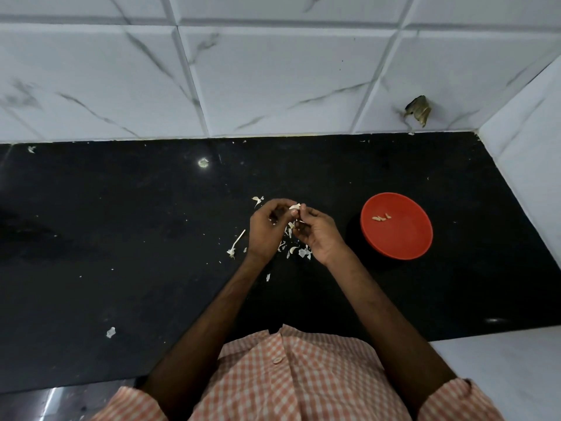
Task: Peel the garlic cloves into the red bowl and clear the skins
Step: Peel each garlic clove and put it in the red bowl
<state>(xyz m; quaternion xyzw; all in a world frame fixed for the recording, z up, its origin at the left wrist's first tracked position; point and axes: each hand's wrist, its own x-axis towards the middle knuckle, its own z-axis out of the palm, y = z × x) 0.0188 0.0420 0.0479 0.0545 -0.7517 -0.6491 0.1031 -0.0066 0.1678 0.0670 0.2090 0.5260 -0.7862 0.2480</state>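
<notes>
Your left hand (pixel 267 230) and right hand (pixel 318 235) meet over the middle of the counter (pixel 121 214), about halfway between its back edge and its front edge. Both have their fingers curled in, and together they pinch a garlic clove (pixel 295 206) at the fingertips. A pale sliver of it shows at the top of the grip. Whether that sliver is loose skin or bare flesh is too small to tell, so I judge you are mid-peel on this one.

Directly under and just in front of your hands lies a scatter of skins (pixel 299 250), touching the counter in a loose heap. One curved pale piece in it may be a clove rather than skin, but I cannot tell. Just left of your left hand lies a dry stem (pixel 237 243), and a curl of skin (pixel 257 200) sits just behind that hand, toward the back edge. A lone flake (pixel 111 332) lies well apart, near the front edge on the left.

The red bowl (pixel 403 238) stands to your right, well apart from your hands, toward the right end of the counter. It holds only a few peeled cloves (pixel 381 218), lying close together.

So peeling is under way, with a small yield banked. The clove in hand has to be finished and dropped in the bowl. Clearing has not begun, since every skin, the stem and the stray flake are on the counter.
</notes>
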